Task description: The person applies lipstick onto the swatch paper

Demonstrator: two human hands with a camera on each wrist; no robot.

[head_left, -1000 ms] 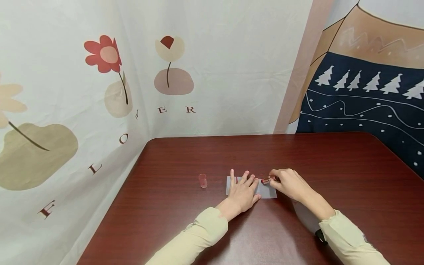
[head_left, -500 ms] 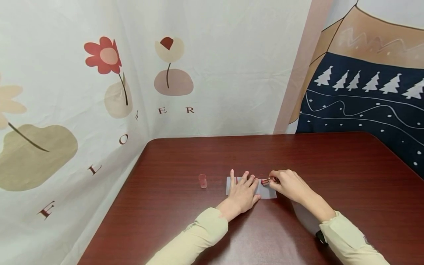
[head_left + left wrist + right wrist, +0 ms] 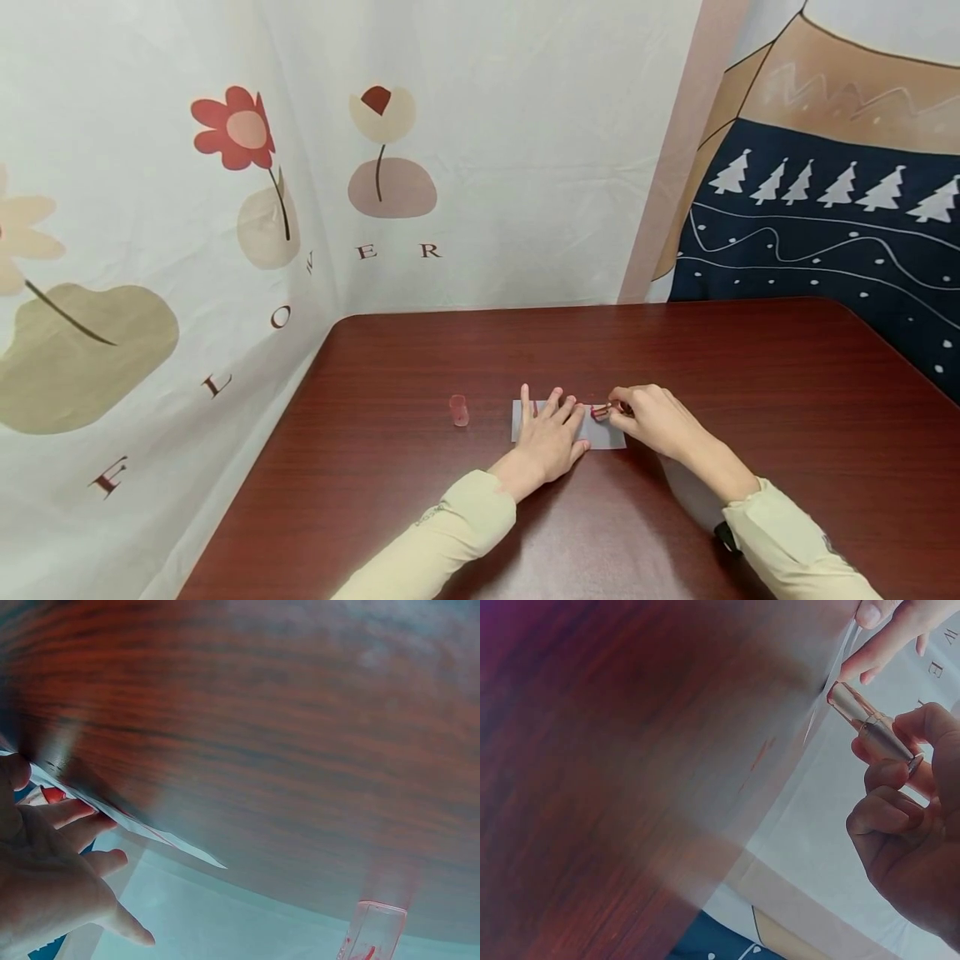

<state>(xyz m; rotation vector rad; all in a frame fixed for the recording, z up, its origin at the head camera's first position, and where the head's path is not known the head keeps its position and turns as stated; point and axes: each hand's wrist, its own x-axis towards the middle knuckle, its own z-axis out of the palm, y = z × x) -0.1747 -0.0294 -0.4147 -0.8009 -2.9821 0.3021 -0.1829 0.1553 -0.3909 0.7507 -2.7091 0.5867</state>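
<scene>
Presses paper (image 3: 605,434) with spread left hand (image 3: 548,437); has clear, red-streaked container (image 3: 459,411) left of it; pinches red-tipped metallic tube (image 3: 881,732) in right hand (image 3: 662,421).

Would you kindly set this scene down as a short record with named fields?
Left hand: fingers spread on the paper
Right hand: pinches the metallic lipstick
Lipstick tip: red, at the paper; contact hard to tell
Clear cap: on the table, left of the paper
Backdrop: white fabric with flowers, dark section at right
</scene>
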